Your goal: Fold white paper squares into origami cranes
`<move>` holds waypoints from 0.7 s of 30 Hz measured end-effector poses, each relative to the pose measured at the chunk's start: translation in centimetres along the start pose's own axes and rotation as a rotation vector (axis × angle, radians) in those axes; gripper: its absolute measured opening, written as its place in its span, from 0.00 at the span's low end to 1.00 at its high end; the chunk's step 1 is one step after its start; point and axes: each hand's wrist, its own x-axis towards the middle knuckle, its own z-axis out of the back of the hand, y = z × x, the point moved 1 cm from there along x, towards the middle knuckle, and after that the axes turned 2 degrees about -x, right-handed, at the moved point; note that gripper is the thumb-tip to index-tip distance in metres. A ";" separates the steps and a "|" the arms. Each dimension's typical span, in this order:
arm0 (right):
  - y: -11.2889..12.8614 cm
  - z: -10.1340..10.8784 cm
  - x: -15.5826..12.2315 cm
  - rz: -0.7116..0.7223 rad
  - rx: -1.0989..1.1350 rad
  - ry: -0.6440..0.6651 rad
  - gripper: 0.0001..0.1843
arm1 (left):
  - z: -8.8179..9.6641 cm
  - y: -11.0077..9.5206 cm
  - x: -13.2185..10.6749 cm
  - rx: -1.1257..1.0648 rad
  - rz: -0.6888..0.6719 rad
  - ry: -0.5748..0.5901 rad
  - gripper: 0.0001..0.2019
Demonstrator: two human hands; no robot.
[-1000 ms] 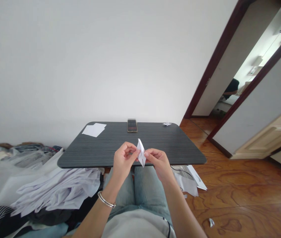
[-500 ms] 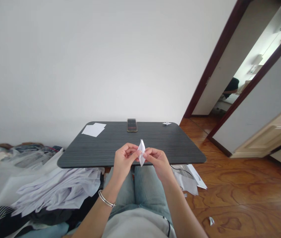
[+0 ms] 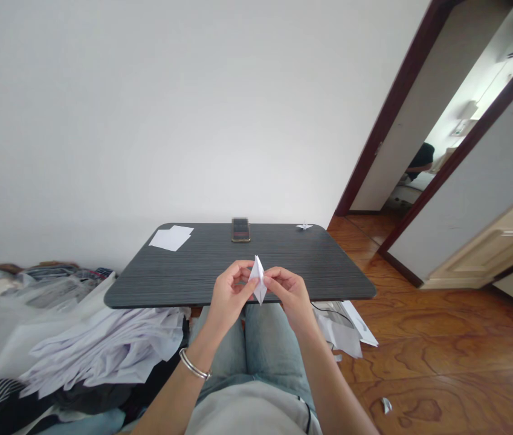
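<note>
- One heap of clothes [image 3: 106, 344] lies at my far left, crumpled white fabric on its near side.
- White paper sheets [image 3: 171, 238] overlap near the far left corner of the dark worktop [image 3: 197, 263].
- A silver bracelet [image 3: 195, 364] circles my left wrist.
- I have the left grip [image 3: 232, 293] narrow — thumb and fingers pinching the left side of the folded paper.
- A phone [image 3: 240, 229] sits tilted near the worktop's far edge.
- The folded paper [image 3: 260, 279], white and pointed at top and bottom, is between my two hands, above the worktop's near edge.
- My right grip [image 3: 290, 293] is narrow too, thumb and fingers on the paper's right side.
- A small white paper figure [image 3: 304, 226] rests at the far right corner.
- Pale sheets [image 3: 359, 323] show below the worktop's right side.
- A white scrap [image 3: 387, 405] lies on the wooden floor [image 3: 455, 356].
- Through the doorway I see a dark shape [image 3: 422, 158] — I cannot tell what.
</note>
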 end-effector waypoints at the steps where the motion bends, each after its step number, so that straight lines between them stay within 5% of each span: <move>1: 0.0 0.1 0.0 0.037 -0.038 -0.025 0.06 | 0.0 0.1 0.0 0.039 -0.007 0.004 0.13; 9: 0.4 0.1 -0.1 0.289 -0.365 -0.231 0.04 | -0.2 1.0 -0.4 0.322 -0.175 -0.009 0.13; 21: 1.1 -0.4 -0.5 0.250 -0.427 -0.261 0.06 | -0.4 1.2 -0.6 0.495 -0.322 -0.008 0.14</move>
